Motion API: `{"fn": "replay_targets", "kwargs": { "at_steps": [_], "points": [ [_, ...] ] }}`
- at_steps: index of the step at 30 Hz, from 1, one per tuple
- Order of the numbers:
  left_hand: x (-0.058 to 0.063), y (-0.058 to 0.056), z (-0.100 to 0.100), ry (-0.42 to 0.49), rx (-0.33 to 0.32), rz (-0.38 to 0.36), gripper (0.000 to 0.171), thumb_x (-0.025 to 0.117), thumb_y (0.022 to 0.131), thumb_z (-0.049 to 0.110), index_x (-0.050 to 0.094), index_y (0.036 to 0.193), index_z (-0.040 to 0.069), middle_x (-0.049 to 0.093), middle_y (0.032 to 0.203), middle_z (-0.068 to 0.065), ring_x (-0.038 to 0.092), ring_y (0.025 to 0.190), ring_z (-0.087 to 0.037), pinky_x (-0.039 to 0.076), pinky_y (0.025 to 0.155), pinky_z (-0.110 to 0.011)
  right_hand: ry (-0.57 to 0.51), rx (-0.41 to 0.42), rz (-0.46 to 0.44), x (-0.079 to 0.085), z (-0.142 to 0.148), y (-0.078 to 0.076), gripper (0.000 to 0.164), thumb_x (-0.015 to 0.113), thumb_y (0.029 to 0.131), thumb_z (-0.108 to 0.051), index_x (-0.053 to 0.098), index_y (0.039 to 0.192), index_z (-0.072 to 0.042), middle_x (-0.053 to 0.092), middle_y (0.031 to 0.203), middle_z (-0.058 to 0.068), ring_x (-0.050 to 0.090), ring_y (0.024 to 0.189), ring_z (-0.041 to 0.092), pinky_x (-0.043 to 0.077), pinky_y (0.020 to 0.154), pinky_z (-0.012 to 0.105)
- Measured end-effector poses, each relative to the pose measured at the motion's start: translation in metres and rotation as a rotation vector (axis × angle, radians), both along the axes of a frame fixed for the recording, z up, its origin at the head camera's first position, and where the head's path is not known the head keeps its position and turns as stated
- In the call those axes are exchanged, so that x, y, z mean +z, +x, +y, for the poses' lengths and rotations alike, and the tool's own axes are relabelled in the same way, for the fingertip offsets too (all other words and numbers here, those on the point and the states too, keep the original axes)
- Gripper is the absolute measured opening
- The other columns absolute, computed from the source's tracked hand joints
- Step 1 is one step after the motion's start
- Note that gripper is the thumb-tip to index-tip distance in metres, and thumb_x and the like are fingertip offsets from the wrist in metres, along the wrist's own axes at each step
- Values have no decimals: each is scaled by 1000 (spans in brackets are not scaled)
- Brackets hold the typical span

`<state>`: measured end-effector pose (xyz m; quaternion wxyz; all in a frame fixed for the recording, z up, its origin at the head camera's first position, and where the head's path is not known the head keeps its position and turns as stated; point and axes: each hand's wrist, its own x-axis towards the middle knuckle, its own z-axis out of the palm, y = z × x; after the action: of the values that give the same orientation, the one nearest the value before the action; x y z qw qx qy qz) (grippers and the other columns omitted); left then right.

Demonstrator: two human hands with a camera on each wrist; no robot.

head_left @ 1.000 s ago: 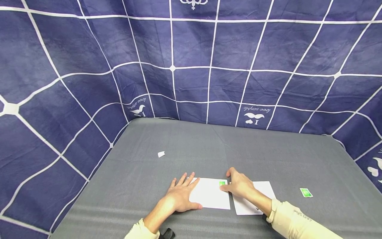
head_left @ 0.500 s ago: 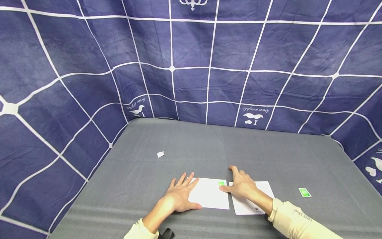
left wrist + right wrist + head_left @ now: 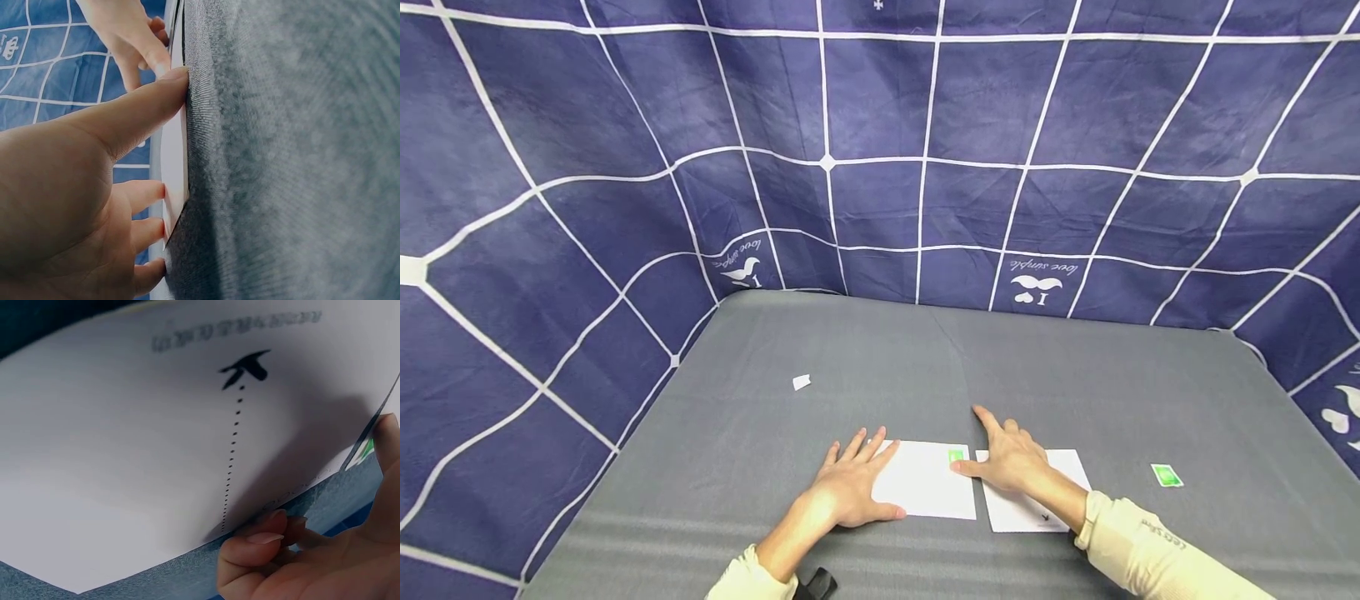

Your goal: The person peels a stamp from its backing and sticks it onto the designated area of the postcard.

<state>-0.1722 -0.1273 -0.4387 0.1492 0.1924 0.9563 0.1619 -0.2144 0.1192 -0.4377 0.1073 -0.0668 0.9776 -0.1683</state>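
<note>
A white card lies flat on the grey cloth, with a green stamp at its top right corner. My left hand rests spread on the card's left end, thumb along the near edge. At the stamp's lower edge my right thumb presses; the index finger of that right hand points away over the cloth. Its other fingers bend loosely, holding nothing. Beneath the right hand lies a second white card, printed with a dark bird-like mark, a dotted line and small text.
A loose green stamp lies to the right on the grey cloth. Farther back on the left is a small white paper scrap. Blue curtain with white lines hangs behind and at both sides.
My right index finger has stretched out farther from the card, while the thumb stays at the stamp. The left hand keeps its place. The head view has shifted slightly.
</note>
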Motion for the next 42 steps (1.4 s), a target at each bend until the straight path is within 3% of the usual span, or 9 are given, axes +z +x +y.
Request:
{"fn": "replay_targets", "kwargs": {
  "at_steps": [5, 20, 27, 35, 42],
  "points": [
    [1, -2, 1, 19, -1, -4, 86, 71, 78, 53, 37, 147, 14, 26, 154, -9, 19, 141, -32, 16, 107, -60, 19, 7, 5, 1, 1, 0, 96, 75, 69, -59, 37, 145, -14, 51, 92, 15, 53, 80, 30, 42, 58, 43],
    [-2, -2, 0, 23, -3, -8, 86, 71, 78, 53, 37, 147, 14, 26, 154, -9, 18, 141, -33, 15, 106, -61, 19, 27, 15, -2, 2, 0, 91, 72, 73, -60, 39, 145, -15, 50, 91, 15, 54, 78, 32, 43, 58, 44],
    [-1, -2, 1, 18, 3, -8, 86, 72, 78, 52, 37, 147, 13, 26, 154, -9, 18, 141, -33, 15, 107, -61, 55, 16, 115, -10, 0, 1, 90, 62, 75, -69, 42, 143, -14, 52, 90, 17, 56, 80, 37, 45, 60, 49],
    [1, -2, 1, 16, 5, -7, 86, 72, 78, 52, 38, 146, 13, 27, 154, -10, 19, 141, -34, 15, 107, -61, 154, 37, 226, -18, -3, 3, 87, 57, 76, -72, 47, 140, -14, 52, 88, 17, 56, 82, 37, 45, 64, 49],
    [1, -1, 1, 19, 3, -5, 86, 72, 78, 51, 38, 147, 13, 27, 154, -10, 19, 141, -34, 15, 106, -61, 164, 41, 294, -22, -2, 5, 84, 57, 75, -73, 54, 134, -13, 48, 91, 16, 52, 85, 35, 42, 65, 47]
  ]
}}
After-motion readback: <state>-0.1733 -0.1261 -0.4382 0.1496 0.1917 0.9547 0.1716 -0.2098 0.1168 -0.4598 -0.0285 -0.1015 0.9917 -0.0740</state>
